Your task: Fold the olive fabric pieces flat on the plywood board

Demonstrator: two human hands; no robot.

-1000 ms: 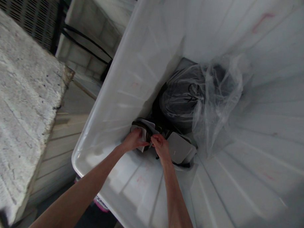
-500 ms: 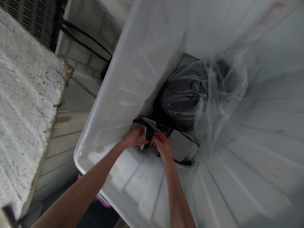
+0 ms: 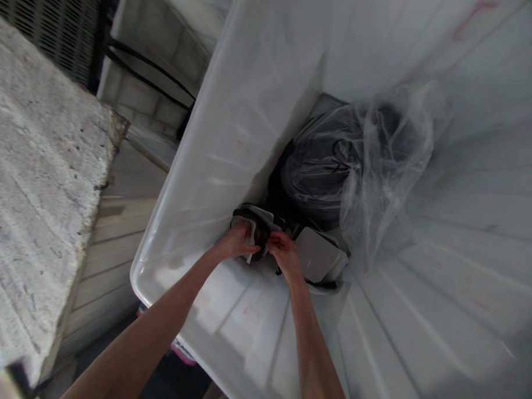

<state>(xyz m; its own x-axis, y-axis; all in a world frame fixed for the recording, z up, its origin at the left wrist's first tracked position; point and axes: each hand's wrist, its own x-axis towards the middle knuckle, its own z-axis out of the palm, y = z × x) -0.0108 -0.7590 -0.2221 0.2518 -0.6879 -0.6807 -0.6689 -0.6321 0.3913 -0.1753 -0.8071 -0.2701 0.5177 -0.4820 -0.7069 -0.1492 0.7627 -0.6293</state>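
Hardly anything is moving since the frame a second ago: the view is shifting a little, while both hands are keeping to the same spot on the bundle. The left hand [image 3: 238, 241] is gripping the bundle [image 3: 261, 231], thumb on the near side, fingers curling over its pale layer. The right hand [image 3: 285, 252] is bringing its fingertips together in a narrow pinch at the bundle's right edge; whether they are catching anything is too small to tell. The bundle, dark and pale, is sitting right between the two sets of fingers. Just right of the right fingers, a grey pad [image 3: 317, 255] is lying with a dark edge showing. Beyond the fingers, farther up the bin [image 3: 135, 270], a clear bag [image 3: 319, 166] is wrapping something dark, its loose end spreading rightward. Well left of the fingers, outside, a rough slab [image 3: 35, 174] is standing.

As for progress, the handling of the bundle is seemingly still going on, with neither hand letting go; the pad and bag are lying apart from the fingers, unhandled.
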